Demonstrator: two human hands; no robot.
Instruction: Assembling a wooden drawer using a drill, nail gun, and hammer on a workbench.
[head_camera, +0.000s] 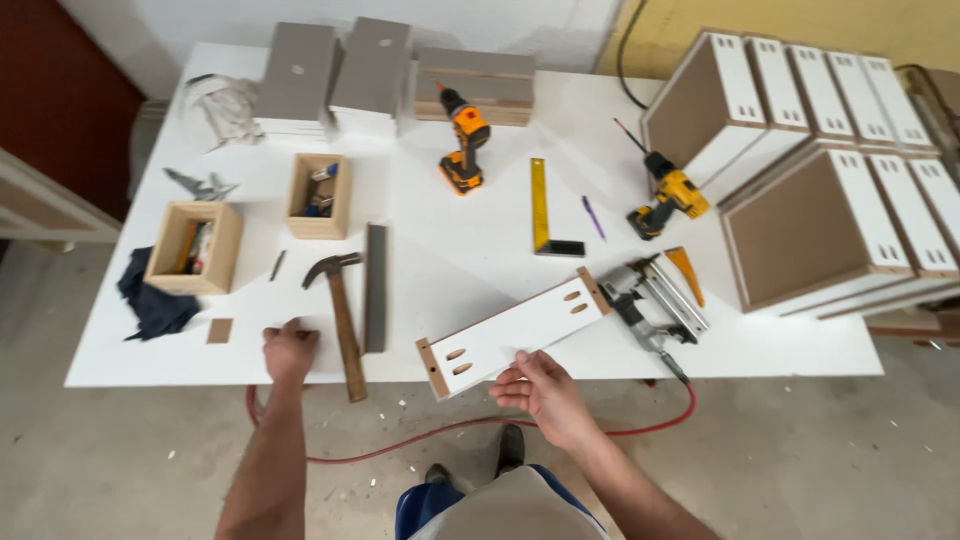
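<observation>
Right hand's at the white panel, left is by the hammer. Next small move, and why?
Probably close the right hand on the white panel: its fingers only touch the near edge, and the panel overhangs the table. The left hand rests flat beside the hammer.

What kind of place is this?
Most likely a woodworking or cabinet-making workshop: a hammer, two cordless drills and a nail gun lie on a white worktable, beside stacked drawer boxes.
</observation>
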